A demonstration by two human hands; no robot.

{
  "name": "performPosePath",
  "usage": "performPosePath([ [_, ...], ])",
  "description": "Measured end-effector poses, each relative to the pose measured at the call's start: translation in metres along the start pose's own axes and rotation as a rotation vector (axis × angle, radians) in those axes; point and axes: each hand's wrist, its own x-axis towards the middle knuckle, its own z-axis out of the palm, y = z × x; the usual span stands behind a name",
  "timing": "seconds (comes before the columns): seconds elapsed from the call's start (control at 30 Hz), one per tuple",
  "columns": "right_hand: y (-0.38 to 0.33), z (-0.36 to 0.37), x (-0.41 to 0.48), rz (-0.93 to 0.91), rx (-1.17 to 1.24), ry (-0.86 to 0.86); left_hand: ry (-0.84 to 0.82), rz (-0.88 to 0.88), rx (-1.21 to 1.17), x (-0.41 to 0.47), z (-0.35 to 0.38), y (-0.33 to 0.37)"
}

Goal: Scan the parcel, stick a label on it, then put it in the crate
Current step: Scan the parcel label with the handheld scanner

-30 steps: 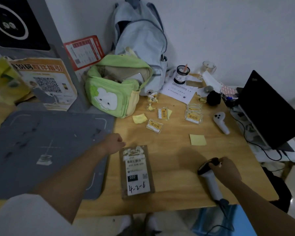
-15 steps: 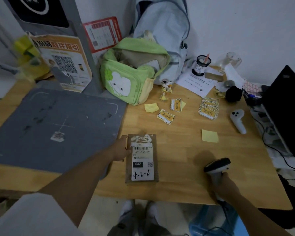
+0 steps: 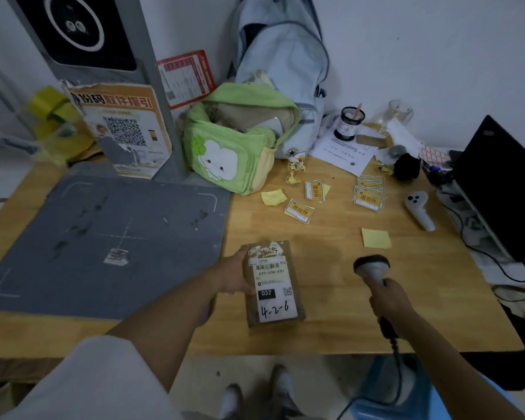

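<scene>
A brown parcel with a white barcode slip marked "4-2-6" sits near the table's front edge. My left hand grips its left side, and its near end looks slightly raised. My right hand holds the handle of a barcode scanner, lifted to the right of the parcel with its head upward. Yellow return labels lie further back: one loose label and a small stack. A blue crate shows partly under the table edge by my right forearm.
A grey scanning mat covers the table's left half below a grey post. A green bag and a backpack stand at the back. At the right are a laptop, a white controller, cables and a sticky note.
My right hand has picked the scanner up off the table and holds it upright beside the parcel. My left hand has closed on the parcel's left side.
</scene>
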Motion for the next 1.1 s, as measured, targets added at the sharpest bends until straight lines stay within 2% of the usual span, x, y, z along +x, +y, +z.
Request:
performPosePath([
  [0.17,-0.06,0.023,-0.048,-0.113,0.001,-0.014,0.109,0.055,0.246,0.002,0.004,-0.004],
  [0.3,-0.105,0.041,-0.088,-0.052,0.133,-0.114,0.119,0.052,0.363,0.002,0.004,-0.008],
  [0.57,-0.134,0.057,-0.144,-0.081,0.259,-0.272,0.144,0.101,0.227,0.002,0.01,-0.013],
  [0.87,-0.134,0.065,-0.149,-0.01,0.262,-0.244,0.146,0.098,0.194,0.004,0.01,-0.014],
  [1.1,-0.134,0.068,-0.145,-0.06,0.205,-0.248,0.141,0.102,0.19,0.006,0.008,-0.017],
])
